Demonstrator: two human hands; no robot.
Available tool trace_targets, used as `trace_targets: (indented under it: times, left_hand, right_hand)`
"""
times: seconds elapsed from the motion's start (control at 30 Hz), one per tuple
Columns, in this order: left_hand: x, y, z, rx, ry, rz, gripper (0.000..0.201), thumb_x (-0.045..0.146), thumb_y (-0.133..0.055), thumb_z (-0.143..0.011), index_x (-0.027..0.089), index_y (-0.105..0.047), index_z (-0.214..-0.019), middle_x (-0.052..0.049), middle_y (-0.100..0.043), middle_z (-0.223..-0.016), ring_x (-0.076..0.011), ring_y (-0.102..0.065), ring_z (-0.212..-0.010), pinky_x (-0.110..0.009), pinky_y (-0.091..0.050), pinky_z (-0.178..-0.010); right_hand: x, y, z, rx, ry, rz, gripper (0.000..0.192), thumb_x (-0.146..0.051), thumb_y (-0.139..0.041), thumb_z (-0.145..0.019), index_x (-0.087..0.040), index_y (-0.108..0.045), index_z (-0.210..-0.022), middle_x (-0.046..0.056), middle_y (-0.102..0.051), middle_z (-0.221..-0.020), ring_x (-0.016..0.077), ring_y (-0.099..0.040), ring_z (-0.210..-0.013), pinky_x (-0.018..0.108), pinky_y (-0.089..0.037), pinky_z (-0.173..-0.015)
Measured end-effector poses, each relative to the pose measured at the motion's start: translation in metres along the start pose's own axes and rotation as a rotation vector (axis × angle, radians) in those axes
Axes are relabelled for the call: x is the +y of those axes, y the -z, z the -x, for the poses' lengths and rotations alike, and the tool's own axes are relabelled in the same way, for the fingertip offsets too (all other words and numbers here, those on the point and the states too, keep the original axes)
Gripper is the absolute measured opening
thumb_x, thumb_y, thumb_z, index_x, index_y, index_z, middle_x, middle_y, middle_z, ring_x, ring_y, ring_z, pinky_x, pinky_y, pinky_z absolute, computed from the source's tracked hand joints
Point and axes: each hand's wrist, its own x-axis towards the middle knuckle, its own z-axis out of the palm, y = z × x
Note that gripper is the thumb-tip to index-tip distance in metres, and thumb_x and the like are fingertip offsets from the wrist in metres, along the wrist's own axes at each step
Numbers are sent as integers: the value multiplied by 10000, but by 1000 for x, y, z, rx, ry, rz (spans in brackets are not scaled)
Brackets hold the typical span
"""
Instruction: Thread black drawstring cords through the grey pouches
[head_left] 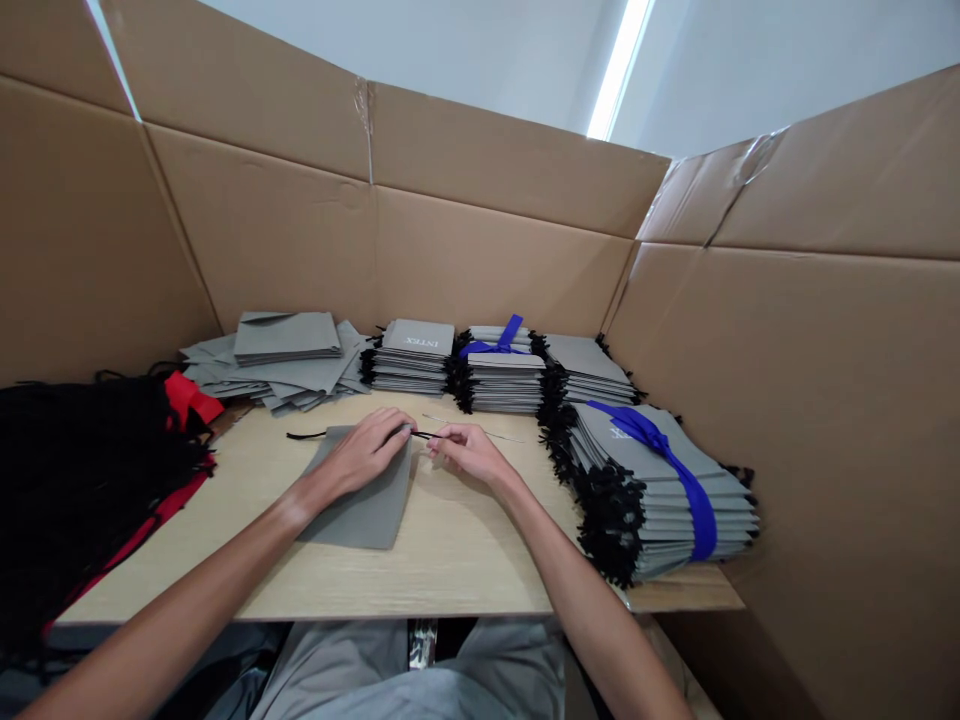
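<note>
A flat grey fabric pouch (pixel 360 515) lies on the table in front of me. My left hand (pixel 367 448) rests over its upper part, with thumb and fingers closed at the top right corner. A black cord (pixel 306 436) sticks out from the pouch's top left side and also comes out at the right corner. There, my right hand (pixel 469 450) pinches the cord's end between thumb and forefinger. Behind that hand lies a thin metal rod (pixel 504 438), partly hidden by the fingers.
Loose grey pouches (pixel 285 340) are heaped at the back left. Corded pouches stand in stacks (pixel 420 358) along the back; a bundle tied with blue ribbon (pixel 675 480) sits at right. Black cords (pixel 90 470) on red cloth cover the left. Cardboard walls (pixel 495 240) enclose the table.
</note>
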Motion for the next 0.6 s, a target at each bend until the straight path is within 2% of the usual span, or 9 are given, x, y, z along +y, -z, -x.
trace_targets:
  times: [0.17,0.37,0.6]
  left_hand:
    - [-4,1,0,20,-14,-21,356,480,-405,-1109,241,-656,-1030,-82,-729,-1052,-290,-671,-1022,-434,-528,-976]
    - [-11,3,2,26,-23,-73,362,487,-410,-1102,244,-665,-1020,-84,-731,-1052,-299,-665,-1011,-446,-528,-986]
    - [-7,8,1,11,-41,-76,378,490,-395,-1111,240,-663,-1021,-86,-726,-1045,-298,-663,-1010,-434,-531,-954]
  right_hand:
    - [-1,9,-1,12,5,73,223,-393,-773,-813,-179,-750,-753,48,-762,-796,170,-638,-760,267,-458,-707]
    - [-1,19,-1,9,7,88,144,-314,-748,-818,-186,-754,-750,40,-758,-769,172,-652,-742,271,-478,-713]
    - [-1,18,0,8,2,108,152,-311,-767,-825,-170,-784,-773,52,-774,-784,178,-664,-755,268,-476,-699]
